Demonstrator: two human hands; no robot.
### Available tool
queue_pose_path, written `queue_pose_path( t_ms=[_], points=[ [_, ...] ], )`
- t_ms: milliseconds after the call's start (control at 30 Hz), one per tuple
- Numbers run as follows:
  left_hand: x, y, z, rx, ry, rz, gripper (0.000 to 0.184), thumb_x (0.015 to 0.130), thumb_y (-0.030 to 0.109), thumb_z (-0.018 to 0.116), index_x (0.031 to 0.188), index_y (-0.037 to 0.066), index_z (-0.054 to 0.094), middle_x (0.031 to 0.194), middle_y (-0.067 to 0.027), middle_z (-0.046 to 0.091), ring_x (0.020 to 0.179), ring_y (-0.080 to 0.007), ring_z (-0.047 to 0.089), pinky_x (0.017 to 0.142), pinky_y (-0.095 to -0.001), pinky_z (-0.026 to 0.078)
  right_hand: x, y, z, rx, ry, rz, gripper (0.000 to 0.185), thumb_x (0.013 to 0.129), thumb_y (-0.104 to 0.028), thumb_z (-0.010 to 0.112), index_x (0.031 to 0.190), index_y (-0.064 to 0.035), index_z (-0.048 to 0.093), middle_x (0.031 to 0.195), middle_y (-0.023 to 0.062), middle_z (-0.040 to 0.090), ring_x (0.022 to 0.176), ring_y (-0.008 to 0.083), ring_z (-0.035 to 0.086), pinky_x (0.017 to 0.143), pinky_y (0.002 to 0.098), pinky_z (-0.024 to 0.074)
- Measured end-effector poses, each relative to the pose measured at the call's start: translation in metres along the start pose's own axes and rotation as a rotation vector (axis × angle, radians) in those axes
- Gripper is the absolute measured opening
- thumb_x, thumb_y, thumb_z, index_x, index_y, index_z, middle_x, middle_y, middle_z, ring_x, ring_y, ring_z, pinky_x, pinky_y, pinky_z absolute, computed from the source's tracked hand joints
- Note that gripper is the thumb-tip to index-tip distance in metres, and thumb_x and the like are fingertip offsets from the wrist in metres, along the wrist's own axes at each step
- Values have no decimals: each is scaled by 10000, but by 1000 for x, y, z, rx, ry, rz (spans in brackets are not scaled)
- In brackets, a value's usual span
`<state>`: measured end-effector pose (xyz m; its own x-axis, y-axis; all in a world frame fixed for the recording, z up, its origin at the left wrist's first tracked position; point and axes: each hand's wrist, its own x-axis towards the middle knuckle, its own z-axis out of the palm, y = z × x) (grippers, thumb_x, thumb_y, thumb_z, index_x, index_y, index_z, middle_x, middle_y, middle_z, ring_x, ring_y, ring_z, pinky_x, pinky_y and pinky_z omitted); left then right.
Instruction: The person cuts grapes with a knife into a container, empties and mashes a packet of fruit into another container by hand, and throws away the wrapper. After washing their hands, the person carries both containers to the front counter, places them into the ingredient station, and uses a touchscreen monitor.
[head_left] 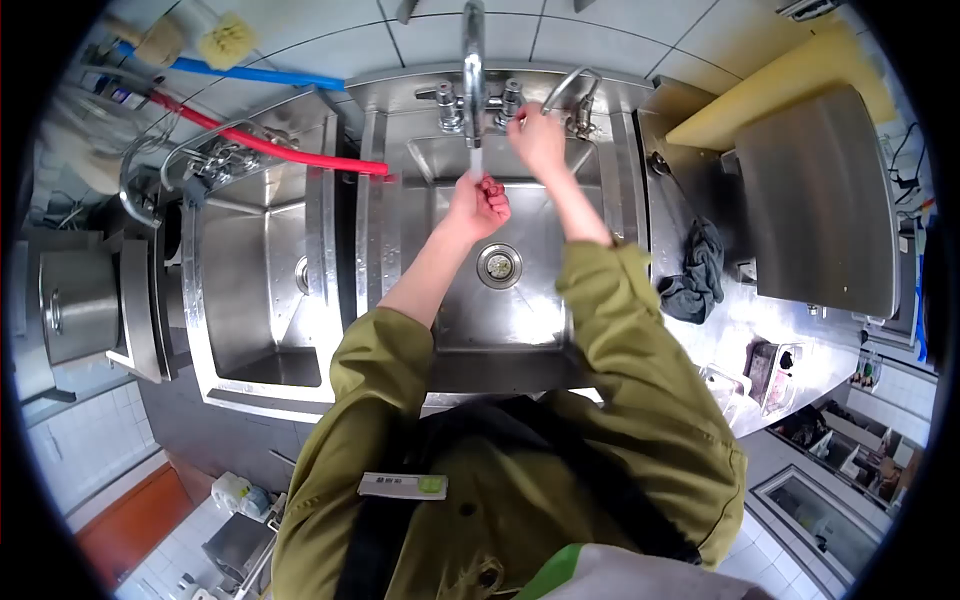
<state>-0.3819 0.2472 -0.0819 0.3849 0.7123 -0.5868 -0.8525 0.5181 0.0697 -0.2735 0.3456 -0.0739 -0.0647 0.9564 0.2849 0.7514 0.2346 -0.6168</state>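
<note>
Under the steel faucet [473, 75], my left hand [480, 207] is in a thin stream of water. Its fingers are curled in toward the palm, and I see nothing in them. My right hand [538, 140] is raised at the right tap handle [511, 97], its fingertips closed at the handle's base. Both hands are over a steel sink basin [500, 318]. Below my left hand is the round drain [499, 266], with pale bits in its strainer.
A second sink [240, 240] lies to the left, with a red hose [300, 156] reaching toward the middle basin. On the right counter are a dark cloth [697, 275] and a ladle-like utensil [668, 172]. A steel panel [825, 200] stands farther right.
</note>
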Motion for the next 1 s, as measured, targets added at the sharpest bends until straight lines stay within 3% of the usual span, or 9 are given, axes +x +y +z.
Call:
queue_pose_path(
  t_ms=[233,400,500,533,633,700,800,900,1000],
  points=[
    [45,-15,-65,-93,10,17,246,854,179,415,626,89,390,519,5,395,429,-111,377,407,-240,355,-148,4,40,1348,-199,823,272,863,-237,424,949,3,518,851,74,565,857,118,516,746,283,403],
    [20,-46,-65,371,232,486,199,864,123,400,1027,50,487,990,-68,536,950,-173,499,800,-300,417,-138,24,111,1431,-183,1162,399,841,-395,434,774,-18,547,725,81,555,661,203,531,616,328,444],
    [5,-55,-65,1497,402,693,293,839,145,390,1076,11,497,1119,-117,505,1154,-236,362,949,-311,287,-115,32,100,1255,-264,1334,305,833,-348,475,789,-53,539,778,70,574,712,196,536,635,296,452],
    [3,-47,-68,1820,422,811,296,819,153,403,1056,12,513,1101,-138,511,1151,-252,365,945,-313,292,-118,15,76,1598,-398,1344,261,836,-297,470,824,-44,536,779,87,579,728,209,546,664,310,458],
    [9,-12,-93,2656,300,1175,300,728,189,447,931,11,578,1014,-197,542,1118,-296,403,918,-315,327,-138,-16,67,1570,-393,1042,205,837,-237,449,844,-47,529,816,111,576,740,221,545,693,349,458],
    [20,-17,-87,2834,186,182,262,694,153,480,883,12,595,970,-196,558,1092,-286,429,906,-317,339,-143,8,97,1524,-421,1080,201,842,-205,415,934,-61,522,875,112,566,789,223,544,729,376,450],
    [-17,2,-49,3063,-458,331,315,667,108,493,957,14,572,1006,-152,554,1071,-266,442,911,-327,335,-133,20,98,1505,-518,1294,270,858,-258,385,979,-51,509,887,108,562,807,224,542,744,380,443],
    [-29,19,-68,2609,-805,1278,402,663,78,490,1058,10,508,1100,-119,505,1074,-247,432,933,-341,317,-125,30,92,1633,-502,1344,368,880,-345,322,966,-33,498,867,105,561,811,227,536,768,379,430],
    [-41,17,-70,2885,-320,1332,464,683,87,469,1139,14,426,1197,-97,420,1103,-225,400,965,-351,278,-123,43,75,1816,-428,1316,452,891,-401,252,995,-23,479,908,93,556,835,224,525,802,374,410]
  ],
)
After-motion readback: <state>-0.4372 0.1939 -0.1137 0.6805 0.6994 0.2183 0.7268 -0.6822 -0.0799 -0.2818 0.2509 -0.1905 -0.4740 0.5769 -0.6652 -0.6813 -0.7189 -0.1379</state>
